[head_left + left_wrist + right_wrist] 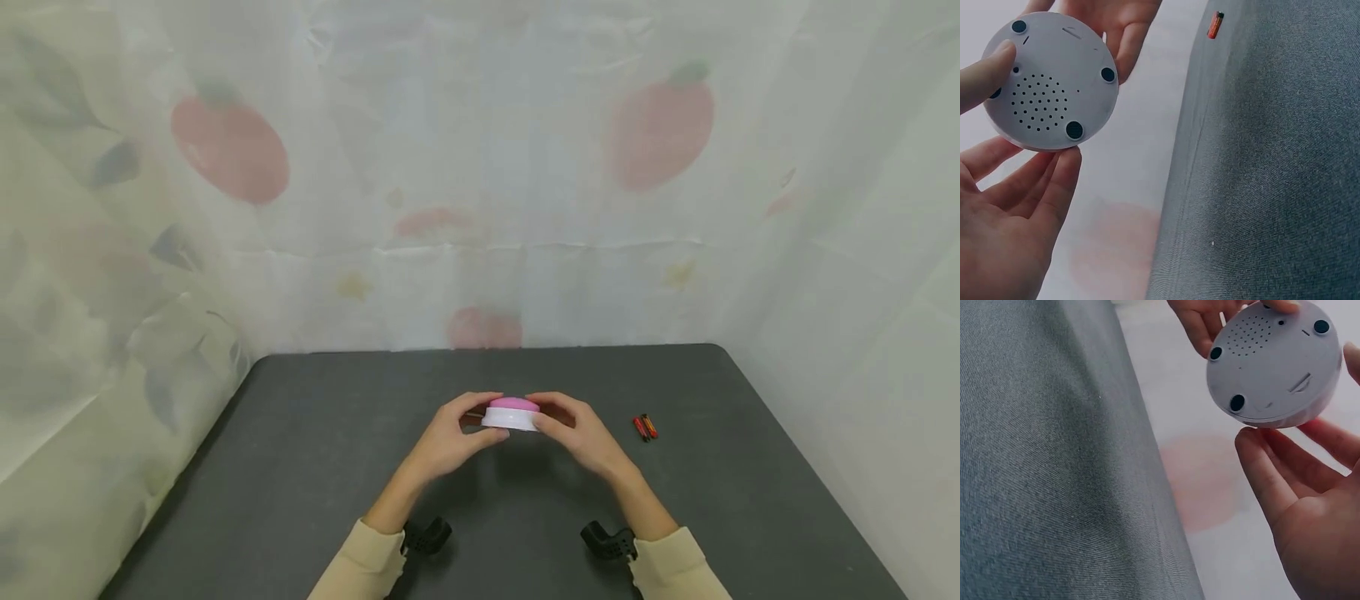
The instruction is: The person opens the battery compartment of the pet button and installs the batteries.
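Both hands hold a round white device with a pink domed top between them, raised over the dark table. My left hand grips its left side, the thumb pressed on the underside and the fingers along the rim. At the other side, my right hand pinches the edge between thumb and fingertips. The wrist views show the white underside, which has small speaker holes, dark round feet and a latch slot near one edge. Most of the pink top is hidden in those views.
Two red and black batteries lie side by side on the dark table, right of the hands. White printed sheets hang behind the table and at both sides. A black wrist camera mount sits at each cuff.
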### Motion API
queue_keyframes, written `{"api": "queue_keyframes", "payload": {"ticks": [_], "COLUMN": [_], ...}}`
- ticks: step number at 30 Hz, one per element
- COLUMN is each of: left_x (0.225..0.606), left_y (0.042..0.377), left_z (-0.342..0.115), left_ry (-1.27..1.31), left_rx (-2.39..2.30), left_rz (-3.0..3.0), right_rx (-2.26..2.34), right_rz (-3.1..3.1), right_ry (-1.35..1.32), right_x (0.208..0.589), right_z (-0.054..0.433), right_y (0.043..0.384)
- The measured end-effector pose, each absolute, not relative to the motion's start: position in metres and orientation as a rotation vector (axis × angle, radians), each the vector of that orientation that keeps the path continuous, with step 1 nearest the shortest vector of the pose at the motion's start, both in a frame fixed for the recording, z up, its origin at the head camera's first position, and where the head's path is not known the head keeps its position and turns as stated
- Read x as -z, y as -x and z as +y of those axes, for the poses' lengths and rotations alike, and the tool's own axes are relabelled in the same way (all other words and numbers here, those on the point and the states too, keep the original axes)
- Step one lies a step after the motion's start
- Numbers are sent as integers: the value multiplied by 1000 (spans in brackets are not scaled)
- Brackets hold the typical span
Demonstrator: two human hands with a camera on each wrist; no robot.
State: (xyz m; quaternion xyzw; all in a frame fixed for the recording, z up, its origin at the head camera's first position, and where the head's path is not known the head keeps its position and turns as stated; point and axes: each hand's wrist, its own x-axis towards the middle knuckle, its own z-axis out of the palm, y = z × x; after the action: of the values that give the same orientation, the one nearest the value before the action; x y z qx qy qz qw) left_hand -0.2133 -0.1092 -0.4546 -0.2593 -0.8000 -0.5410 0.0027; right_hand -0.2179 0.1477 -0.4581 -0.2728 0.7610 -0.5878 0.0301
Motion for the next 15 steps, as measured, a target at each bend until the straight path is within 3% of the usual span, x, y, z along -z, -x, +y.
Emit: {"api": "queue_keyframes", "payload": {"ticks": [15], "left_x": [455], "left_y": [214], "left_z": [-105], "left_ry": [696], "left_rx": [1714], "left_rz": [-2563], "right_rx": [1901], "right_rz": [2274], "right_ry": [912], "right_x": [456], "right_z": [149], "right_y": [214]}}
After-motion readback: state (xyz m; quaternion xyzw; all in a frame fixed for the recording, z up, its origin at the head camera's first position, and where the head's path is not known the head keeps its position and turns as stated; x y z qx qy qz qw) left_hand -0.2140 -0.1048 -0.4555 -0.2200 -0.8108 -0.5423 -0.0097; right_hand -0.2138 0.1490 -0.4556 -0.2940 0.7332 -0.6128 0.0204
